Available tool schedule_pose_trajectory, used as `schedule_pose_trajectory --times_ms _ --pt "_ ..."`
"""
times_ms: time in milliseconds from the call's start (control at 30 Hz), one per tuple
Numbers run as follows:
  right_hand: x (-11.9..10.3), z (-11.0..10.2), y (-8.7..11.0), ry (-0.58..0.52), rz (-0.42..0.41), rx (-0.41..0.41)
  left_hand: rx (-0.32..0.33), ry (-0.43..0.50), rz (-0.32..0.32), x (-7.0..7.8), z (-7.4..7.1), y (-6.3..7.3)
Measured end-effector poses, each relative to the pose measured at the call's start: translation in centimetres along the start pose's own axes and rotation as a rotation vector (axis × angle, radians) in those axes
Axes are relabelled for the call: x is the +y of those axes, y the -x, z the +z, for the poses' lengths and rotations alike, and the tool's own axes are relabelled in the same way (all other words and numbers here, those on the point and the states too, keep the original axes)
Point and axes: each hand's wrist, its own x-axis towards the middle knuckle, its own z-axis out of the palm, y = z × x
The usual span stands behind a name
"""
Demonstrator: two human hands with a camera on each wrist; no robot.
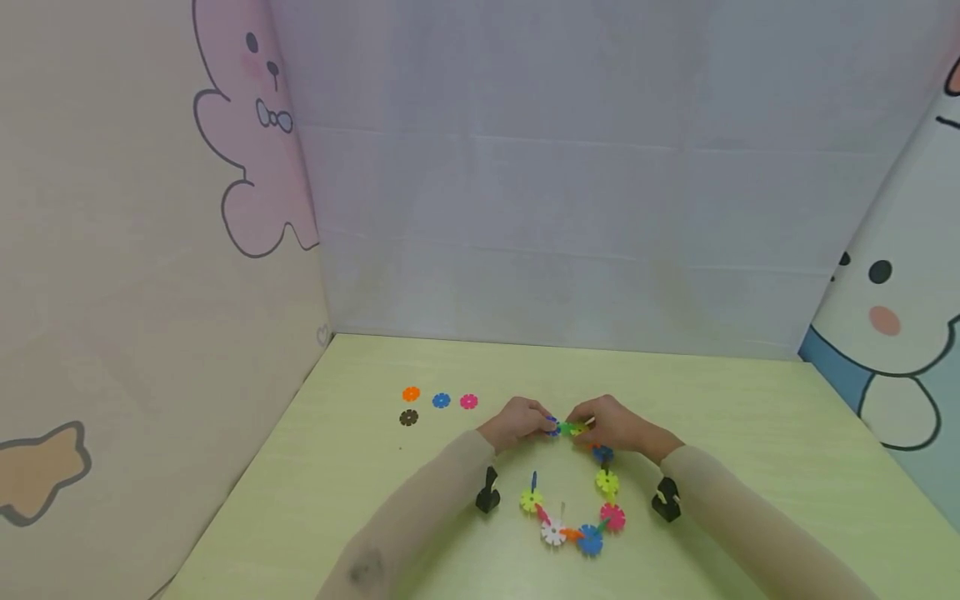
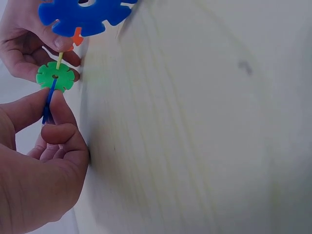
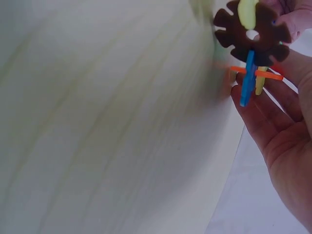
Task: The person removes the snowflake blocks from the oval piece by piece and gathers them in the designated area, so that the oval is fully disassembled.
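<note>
A curved chain of interlocking notched plastic discs lies on the table, with a white disc [image 1: 553, 532] and a pink disc [image 1: 612, 517] among its links. My left hand [image 1: 517, 419] pinches a dark blue disc [image 2: 48, 105] between thumb and fingertips. That disc meets the notched edge of a green disc [image 2: 55, 73] at the chain's far end. Just to the right, my right hand [image 1: 613, 422] grips the chain by the yellow disc [image 2: 60, 59] beside the green one. Orange, blue and brown discs [image 3: 271, 29] follow below the right hand.
Loose orange [image 1: 411, 393], blue [image 1: 441, 401], pink [image 1: 468, 402] and brown [image 1: 408, 417] discs lie flat on the pale yellow table [image 1: 360, 500], left of the hands. Printed cloth walls stand behind and at both sides. Black wrist cameras [image 1: 487, 493] hang under the sleeves.
</note>
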Motion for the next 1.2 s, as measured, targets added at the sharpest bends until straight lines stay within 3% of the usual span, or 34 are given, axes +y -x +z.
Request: schedule_pose_trajectory --times_ms 300,400,767,1067,1200 --pt "0.0 0.1 0.0 0.03 -0.016 0.012 0.048 0.009 -0.006 -0.2 0.1 0.0" --pt "-0.1 0.1 0.0 0.033 -0.005 0.013 0.036 -0.015 0.013 -0.4 -0.3 0.0" --pt "0.1 0.0 0.0 0.026 0.03 0.008 -0.046 -0.185 0.101 -0.4 -4.8 1.3" --pt "0.0 0.1 0.3 0.007 -0.023 0.037 -0.054 -0.196 0.153 -1.7 -7.9 1.6" --pt "0.0 0.1 0.2 0.011 0.016 0.026 -0.047 -0.206 0.168 -2.2 -9.3 2.3"
